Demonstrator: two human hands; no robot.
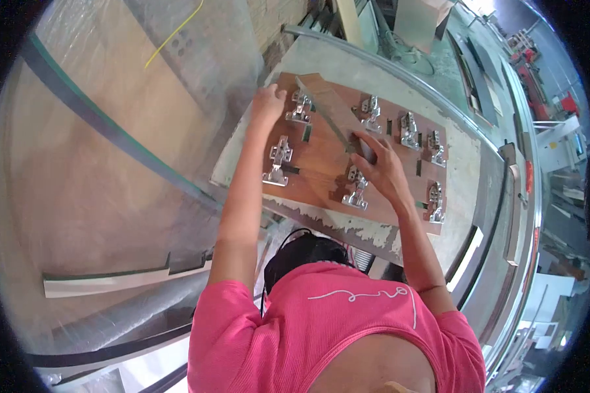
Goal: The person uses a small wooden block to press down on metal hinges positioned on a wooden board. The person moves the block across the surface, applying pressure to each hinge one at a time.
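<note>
My right hand (pixel 381 164) is closed around the near end of a long, flat grey-brown strip (pixel 331 114) with a pale edge. The strip slants up and left over a brown wooden board (pixel 318 160), its far end close to the board's upper left corner. My left hand (pixel 268 107) is curled at that corner, beside a metal cabinet hinge (pixel 299 106); what its fingers hold, if anything, is hidden. Several more hinges lie on the board, among them one at the left (pixel 279 160) and one just below my right hand (pixel 355 188). Small dark slots (pixel 307 133) show between them.
The board rests on a worn, pale-topped table (pixel 462 150). Plastic-wrapped panels (pixel 111 157) stand on the left. A metal rail (pixel 400 62) runs along the table's far side, and long strips (pixel 511 196) lie to the right.
</note>
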